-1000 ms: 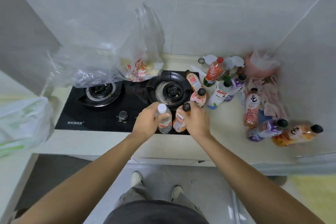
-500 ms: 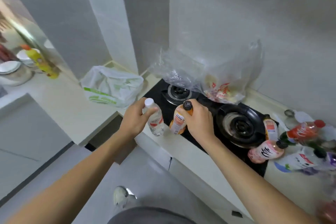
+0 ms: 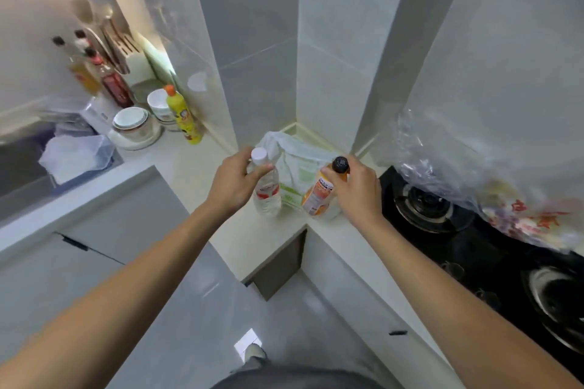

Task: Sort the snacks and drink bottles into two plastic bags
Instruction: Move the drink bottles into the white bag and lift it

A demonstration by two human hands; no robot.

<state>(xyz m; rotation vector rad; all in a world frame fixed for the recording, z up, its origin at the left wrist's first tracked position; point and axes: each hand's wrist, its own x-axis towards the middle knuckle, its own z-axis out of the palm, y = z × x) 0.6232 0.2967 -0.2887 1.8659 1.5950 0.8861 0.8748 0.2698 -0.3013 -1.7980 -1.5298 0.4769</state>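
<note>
Holding two bottles over the corner of the desk (image 3: 196, 167). The left hand (image 3: 232, 181) is gripping a clear bottle (image 3: 267, 191) with a white cap and red label, fingers curled round its neck and shoulder; the bottle is standing upright, its base at or just above the desk — cannot tell which. The right hand (image 3: 357, 191) is gripping an orange drink bottle (image 3: 317, 197) with a black cap, thumb and fingers closing near the cap; it is leaning slightly left.

Surroundings: a white plastic bag (image 3: 295, 158) with green print is lying in the corner directly behind and between the two bottles; its contents are not showing. A clear plastic bag (image 3: 442, 167) is slumping over the black gas stove (image 3: 458, 246) to the right, red-printed snack packets showing through its lower part. Two burners are in view on the stove.

Far left along the desk: a yellow squeeze bottle (image 3: 183, 115) with an orange cap is standing beside stacked white bowls (image 3: 134, 123); behind them, three dark-capped sauce bottles (image 3: 101, 76) and a knife block (image 3: 132, 63) are standing against the wall. A sink (image 3: 28, 161) with a translucent tub (image 3: 79, 155) in it is sitting at the left edge.

Count: two bottles in hand, two plastic bags.
</note>
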